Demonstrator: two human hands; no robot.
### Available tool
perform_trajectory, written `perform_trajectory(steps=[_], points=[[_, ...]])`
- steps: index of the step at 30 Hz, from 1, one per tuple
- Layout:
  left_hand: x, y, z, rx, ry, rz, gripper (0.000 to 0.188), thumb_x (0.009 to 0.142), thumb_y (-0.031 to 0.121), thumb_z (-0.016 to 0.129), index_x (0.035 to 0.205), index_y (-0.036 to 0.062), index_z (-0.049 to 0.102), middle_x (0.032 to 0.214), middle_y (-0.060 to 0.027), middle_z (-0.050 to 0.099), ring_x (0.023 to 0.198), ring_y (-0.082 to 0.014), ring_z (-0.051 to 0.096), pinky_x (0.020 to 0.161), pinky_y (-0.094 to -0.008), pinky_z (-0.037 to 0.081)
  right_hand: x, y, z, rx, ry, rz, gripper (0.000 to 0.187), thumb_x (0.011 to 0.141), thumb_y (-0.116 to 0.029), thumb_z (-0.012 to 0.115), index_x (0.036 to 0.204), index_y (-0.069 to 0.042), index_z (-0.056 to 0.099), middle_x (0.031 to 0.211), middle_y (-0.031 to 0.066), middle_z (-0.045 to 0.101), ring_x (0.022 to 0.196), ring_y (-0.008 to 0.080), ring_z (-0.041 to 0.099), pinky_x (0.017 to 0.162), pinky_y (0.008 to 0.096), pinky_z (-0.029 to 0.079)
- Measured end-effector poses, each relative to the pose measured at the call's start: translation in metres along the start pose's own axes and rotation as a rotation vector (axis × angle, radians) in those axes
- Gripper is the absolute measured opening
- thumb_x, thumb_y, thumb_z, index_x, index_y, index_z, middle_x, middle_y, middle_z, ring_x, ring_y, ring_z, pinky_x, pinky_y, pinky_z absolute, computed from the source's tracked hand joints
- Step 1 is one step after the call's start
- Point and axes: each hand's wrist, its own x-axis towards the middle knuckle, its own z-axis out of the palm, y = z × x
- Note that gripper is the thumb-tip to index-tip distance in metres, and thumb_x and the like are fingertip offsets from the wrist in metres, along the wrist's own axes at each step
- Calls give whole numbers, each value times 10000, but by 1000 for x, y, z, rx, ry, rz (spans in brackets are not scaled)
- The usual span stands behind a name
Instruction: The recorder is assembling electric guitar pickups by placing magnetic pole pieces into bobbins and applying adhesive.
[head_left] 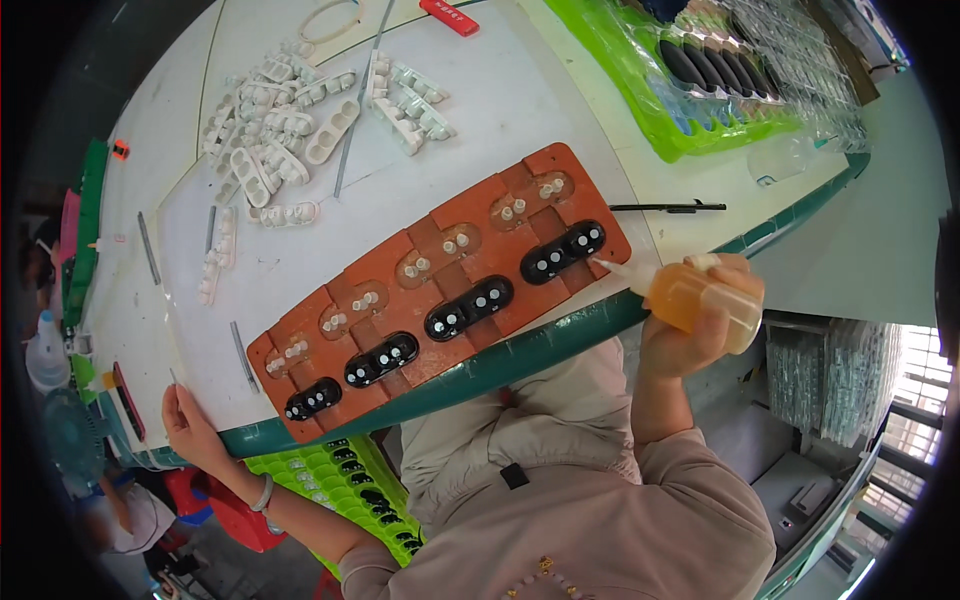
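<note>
Here, the right hand (683, 345) wraps around an amber-filled bottle (678, 300), three o'clock from the orange board (405, 305); the left hand (192, 430) curls at eight, whether pinching anything I can't tell.

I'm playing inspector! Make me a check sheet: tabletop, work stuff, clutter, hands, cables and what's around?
Surface: white tabletop, dark green edge.
Work things: orange-brown block carrying four black pieces with whitish dots.
Clutter: heaped white pieces, thin grey strips.
Hands: right hand grips a bottle of amber liquid, nozzle near the rightmost black piece; left hand at the table's edge, grip unclear.
Cables: nothing seen for certain.
Surroundings: bright green trays, another person lower left.
</note>
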Motion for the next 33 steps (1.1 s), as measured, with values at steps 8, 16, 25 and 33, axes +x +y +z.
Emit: perform_trajectory(steps=[8, 16, 25, 33], points=[[1, -2, -1, -45, 2, -11, 336, 855, 223, 572, 1064, -40, 568, 979, -117, 616, 878, -146, 567, 787, -247, 435, 2, 0, -1, -13, 46, 36, 403, 738, -333, 611, 898, 8, 467, 814, 122, 490, 727, 171, 487, 646, 261, 417], [1, 0, -1, 3, -1, -8, 333, 854, 219, 575, 1067, -37, 567, 983, -110, 614, 876, -146, 568, 780, -244, 437, 2, 3, -3, -37, -26, -35, 325, 744, -243, 613, 899, 10, 482, 829, 127, 502, 736, 171, 479, 626, 244, 397], [3, -5, 0, -39, -8, 2, 326, 859, 209, 567, 1067, -43, 563, 964, -116, 619, 868, -144, 568, 782, -244, 437, 3, 4, -4, -11, -12, -67, 301, 740, -209, 613, 898, 12, 484, 820, 122, 510, 726, 168, 474, 619, 247, 394], [2, -4, 1, -67, -8, 11, 320, 856, 195, 571, 1055, -57, 558, 969, -122, 613, 866, -151, 565, 788, -251, 438, 2, 12, -15, 37, 59, -102, 330, 750, -225, 593, 924, 29, 474, 931, 159, 512, 787, 234, 531, 674, 306, 464]])
